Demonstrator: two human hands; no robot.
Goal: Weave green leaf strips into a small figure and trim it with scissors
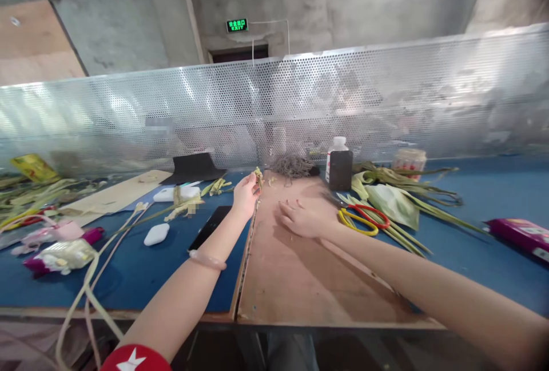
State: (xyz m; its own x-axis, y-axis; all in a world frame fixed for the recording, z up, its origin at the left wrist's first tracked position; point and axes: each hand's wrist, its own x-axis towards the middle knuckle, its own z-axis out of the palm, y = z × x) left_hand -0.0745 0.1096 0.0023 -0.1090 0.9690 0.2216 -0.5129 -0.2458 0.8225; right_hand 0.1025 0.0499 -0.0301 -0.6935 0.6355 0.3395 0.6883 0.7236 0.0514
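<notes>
Near the centre of the frame, the left hand (245,192) pinched a small woven leaf piece (258,175) between thumb and fingertips, holding it just above the brown board (295,279) on the tabletop (141,268). The right hand (300,219) lay flat and spread on the board, touching it, just right of the left hand. Scissors (362,218) with red and yellow handles lay right of centre, beside long green leaves (398,202) and a dark bottle (340,168).
</notes>
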